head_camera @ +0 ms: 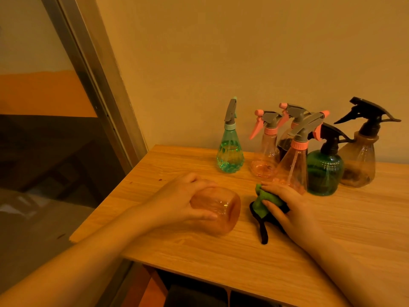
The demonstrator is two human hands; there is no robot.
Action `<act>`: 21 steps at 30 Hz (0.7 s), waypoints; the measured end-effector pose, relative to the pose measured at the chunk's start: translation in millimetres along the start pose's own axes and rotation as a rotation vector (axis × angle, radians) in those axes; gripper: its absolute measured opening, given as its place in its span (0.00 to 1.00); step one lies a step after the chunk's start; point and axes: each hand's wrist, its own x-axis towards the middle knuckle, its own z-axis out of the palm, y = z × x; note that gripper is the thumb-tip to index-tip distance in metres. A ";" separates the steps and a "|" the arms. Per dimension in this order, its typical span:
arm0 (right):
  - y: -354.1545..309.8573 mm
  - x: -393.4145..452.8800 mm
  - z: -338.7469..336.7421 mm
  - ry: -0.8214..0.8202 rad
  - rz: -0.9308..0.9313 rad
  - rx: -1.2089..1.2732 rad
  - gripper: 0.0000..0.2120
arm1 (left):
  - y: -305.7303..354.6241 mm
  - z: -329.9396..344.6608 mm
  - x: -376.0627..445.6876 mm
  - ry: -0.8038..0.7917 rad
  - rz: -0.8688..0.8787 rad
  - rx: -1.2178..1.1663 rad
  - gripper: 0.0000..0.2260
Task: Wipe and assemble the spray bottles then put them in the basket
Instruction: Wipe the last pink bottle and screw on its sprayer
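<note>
Lying on its side on the wooden table (221, 258), an orange-tinted bottle body (218, 209) with no spray head points its base toward the camera. Left hand (183, 200) wraps over it from the left: fingers (199, 180) curl across the top and far side, thumb (200, 216) presses along the near side close to the base rim. Right hand (290, 209) rests just beside the bottle, apart from it, pinning a green cloth (265, 200); fingers lie bent over the cloth, thumb along its near edge. A black piece (262, 229) pokes out from under cloth and palm; cannot tell what it is. Behind the right fingertips stands a pink spray bottle (294, 169), nearly touching them. Further back by the wall: teal bottle (230, 156), two more pink-capped ones (269, 149), a dark green bottle (324, 173), a brown bottle (359, 162).
</note>
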 end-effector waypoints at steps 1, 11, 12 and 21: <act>0.5 -0.3 0.1 -0.027 0.010 -0.003 0.16 | 5.2 2.9 2.2 0.024 -0.018 0.030 0.33; -0.4 0.1 1.8 -0.291 0.075 -0.091 0.17 | -17.2 -9.1 -2.1 -0.177 -0.021 -0.243 0.37; -0.2 -0.5 2.1 -0.304 0.071 -0.104 0.17 | -22.9 -10.6 -4.2 -0.208 -0.023 -0.289 0.39; -1.1 -2.8 4.1 -0.340 0.050 -0.142 0.26 | -39.9 -9.4 -8.6 -0.194 -0.066 -0.278 0.30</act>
